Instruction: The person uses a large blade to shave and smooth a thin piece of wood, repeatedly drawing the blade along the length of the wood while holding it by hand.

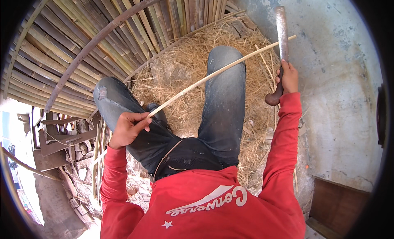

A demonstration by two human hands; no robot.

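Observation:
My left hand (130, 128) pinches a long, pale bamboo strip (213, 74) between thumb and fingers, above my left thigh. The strip slants up to the right over my right knee, and its far end meets the blade of a large knife. Gripped upright in my right hand (289, 79), this knife (282, 33) has a long, worn metal blade pointing away from me. Its dark handle ends in a rounded knob below my fist. Whether the blade's edge bites into the strip, I cannot tell.
Dry shavings (180, 91) cover the floor between and around my legs. A bamboo slat panel (82, 46) with curved cross poles leans at the far left. To the right rises a weathered pale wall (336, 95), with a brown board (336, 206) at its foot. Wood scraps (74, 144) lie at left.

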